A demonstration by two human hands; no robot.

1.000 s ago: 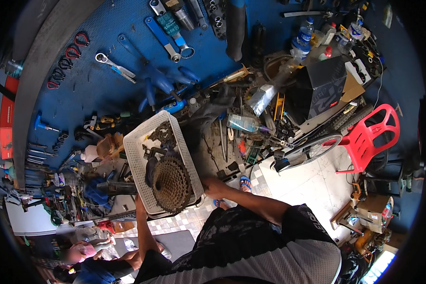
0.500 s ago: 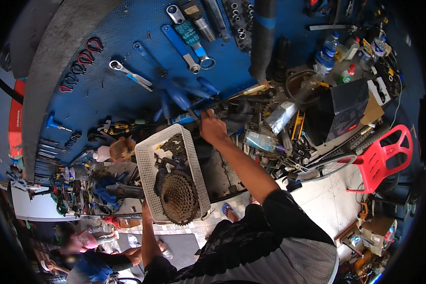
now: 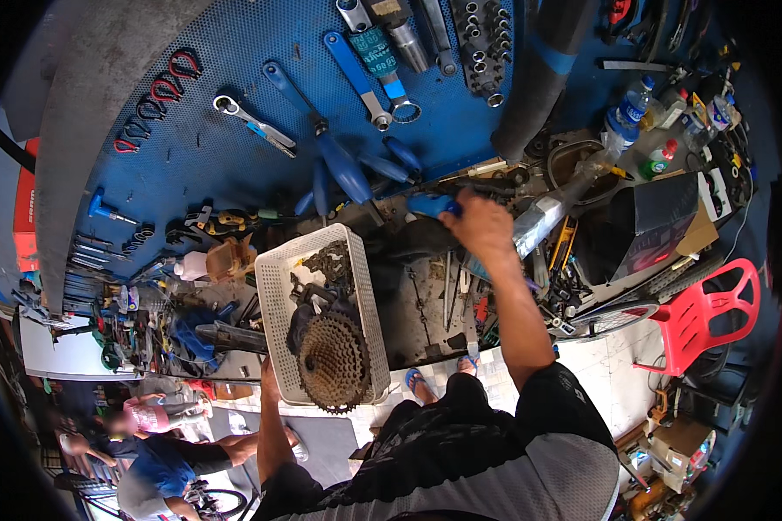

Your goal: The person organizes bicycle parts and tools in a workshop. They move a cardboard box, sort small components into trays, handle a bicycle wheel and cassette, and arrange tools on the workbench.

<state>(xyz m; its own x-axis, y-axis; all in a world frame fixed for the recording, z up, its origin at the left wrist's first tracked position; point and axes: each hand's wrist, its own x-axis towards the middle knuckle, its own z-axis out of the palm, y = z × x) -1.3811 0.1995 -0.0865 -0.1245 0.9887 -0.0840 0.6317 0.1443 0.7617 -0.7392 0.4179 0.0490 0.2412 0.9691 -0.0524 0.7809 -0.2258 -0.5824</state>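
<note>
The right forearm [image 3: 521, 317] stretches far, right hand [image 3: 485, 227] curled at the fingers; the left forearm [image 3: 275, 434] stays nearer, left hand [image 3: 269, 379] mostly hidden.

The workbench [image 3: 436, 311] is heavily covered along its length. On its right stretch, a black box [image 3: 654, 224], a blue-capped bottle [image 3: 632, 111], a red-capped green bottle [image 3: 659, 160] and a round brown basin [image 3: 572, 165] are crowded together, with a yellow tool [image 3: 566, 243] laid nearby. Toward the middle, slim metal rods [image 3: 447, 285] are scattered; farther left, a white bottle [image 3: 191, 267] and blue cloth [image 3: 193, 337] are seen.
</note>
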